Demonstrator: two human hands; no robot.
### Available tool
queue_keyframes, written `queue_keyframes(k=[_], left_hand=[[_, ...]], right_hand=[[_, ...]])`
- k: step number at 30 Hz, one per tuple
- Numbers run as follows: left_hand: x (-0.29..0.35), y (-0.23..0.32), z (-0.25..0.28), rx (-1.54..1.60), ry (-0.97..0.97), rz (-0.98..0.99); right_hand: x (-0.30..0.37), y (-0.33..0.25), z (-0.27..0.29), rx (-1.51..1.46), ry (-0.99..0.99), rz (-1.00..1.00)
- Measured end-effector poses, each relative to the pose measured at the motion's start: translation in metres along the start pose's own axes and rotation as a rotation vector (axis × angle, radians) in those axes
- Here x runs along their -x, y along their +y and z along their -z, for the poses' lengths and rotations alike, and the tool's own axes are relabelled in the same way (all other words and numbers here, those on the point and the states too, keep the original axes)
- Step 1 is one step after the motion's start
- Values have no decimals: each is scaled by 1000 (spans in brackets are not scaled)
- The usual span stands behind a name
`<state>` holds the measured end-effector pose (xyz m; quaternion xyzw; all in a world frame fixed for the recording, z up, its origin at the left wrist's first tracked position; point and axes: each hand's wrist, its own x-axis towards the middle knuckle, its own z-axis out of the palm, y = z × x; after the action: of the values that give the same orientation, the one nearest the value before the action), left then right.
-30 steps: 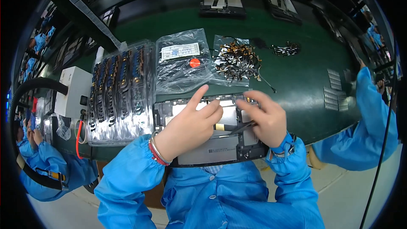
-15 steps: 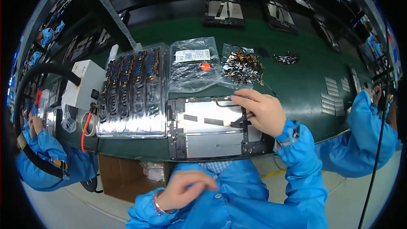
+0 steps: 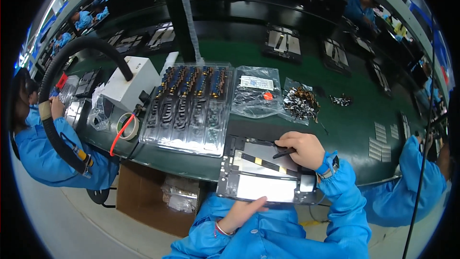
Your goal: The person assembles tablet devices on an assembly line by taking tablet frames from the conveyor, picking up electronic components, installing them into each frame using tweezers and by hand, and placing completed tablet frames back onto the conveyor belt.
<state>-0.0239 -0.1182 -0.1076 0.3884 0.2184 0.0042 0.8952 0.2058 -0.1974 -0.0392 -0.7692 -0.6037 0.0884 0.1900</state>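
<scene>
An opened tablet, black-framed with silver plates and a dark ribbon strip across it, lies slightly turned at the bench's near edge. My left hand grips its near edge, thumb on top; the other fingers are partly hidden beneath. Over the tablet's right half, my right hand is closed on a slim black stick-like tool. The tool's tip points left, just above the tablet; I cannot tell whether it touches. A dark mat shows beyond the tablet.
Left of the tablet is a clear tray of small parts. Behind lie a plastic bag and a pile of small cabled parts. A white box with a black hose, a tape roll and an open carton are further left.
My left hand has come up from below the bench and taken hold of the tablet's near edge. The tablet has moved nearer and turned slightly. The black tool now shows in my right hand.
</scene>
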Motion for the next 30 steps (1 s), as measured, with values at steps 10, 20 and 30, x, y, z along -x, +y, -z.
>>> queue_keyframes(k=[10, 20, 30], left_hand=[[-4, 95, -117, -749, -125, -1016], [-5, 58, -127, -1647, 351, -1362], [-3, 64, -103, -965, -186, -687]], right_hand=[[31, -4, 32, -660, 965, -142], [48, -16, 43, -664, 1074, -177], [19, -38, 77, -132, 679, -104]])
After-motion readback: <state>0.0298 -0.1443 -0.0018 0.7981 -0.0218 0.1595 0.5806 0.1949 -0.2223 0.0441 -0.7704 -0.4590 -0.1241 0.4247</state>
